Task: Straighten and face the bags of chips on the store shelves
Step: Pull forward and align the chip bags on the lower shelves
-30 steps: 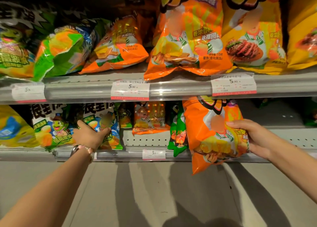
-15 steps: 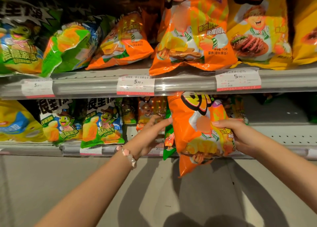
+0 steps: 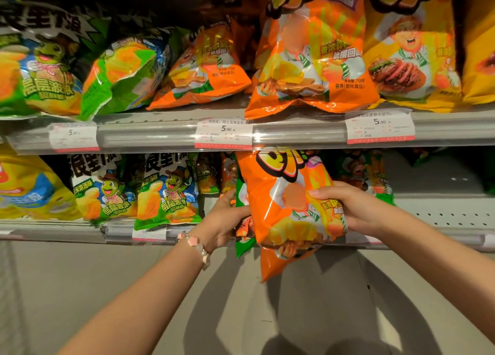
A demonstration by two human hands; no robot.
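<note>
I hold one glossy orange foil chip bag (image 3: 288, 210) with both hands at the front edge of the lower grey metal shelf (image 3: 442, 215). My right hand (image 3: 356, 210) is closed on the bag's right edge, thumb across the printed face. My left hand (image 3: 225, 220), with a pink bead bracelet (image 3: 197, 247) at the wrist, is closed on the bag's left edge. The bag stands upright, face outward, its bottom seam hanging below the shelf lip and its top just under the upper shelf's middle white price label (image 3: 223, 132). A green chip bag (image 3: 242, 244) sits directly behind the orange bag, on its left. Left of the orange bag, two green-and-white cartoon-turtle chip bags (image 3: 166, 191) stand side by side, faces forward.
</note>
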